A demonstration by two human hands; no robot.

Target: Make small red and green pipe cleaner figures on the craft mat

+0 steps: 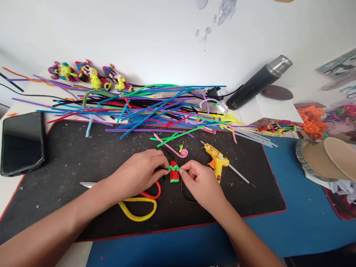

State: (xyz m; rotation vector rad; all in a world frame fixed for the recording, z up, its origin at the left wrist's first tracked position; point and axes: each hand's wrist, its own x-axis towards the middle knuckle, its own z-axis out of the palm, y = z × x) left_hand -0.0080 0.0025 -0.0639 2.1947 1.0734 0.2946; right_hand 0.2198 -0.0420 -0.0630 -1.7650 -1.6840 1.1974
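A wavy green pipe cleaner point(174, 168) stretches across the front of a small red piece with a green base point(174, 175). My left hand point(143, 168) pinches its left end between thumb and fingertips. At the other end, the fingertips of my right hand point(201, 181) are closed on it too. The red piece stands between my hands on the black mat. Scissors point(139, 209) with red and yellow handles lie beneath my left wrist, their blades partly hidden. A pink pipe cleaner point(183, 152) with a coiled end rests just beyond the red piece.
A yellow glue gun point(218, 159) lies right of my hands. Many loose pipe cleaners point(155, 107) spread along the back, with several fuzzy dolls point(94, 76) behind them. A phone point(23, 142) is at left; a black flask point(257, 83) leans at back right. A round container point(314, 159) stands at right.
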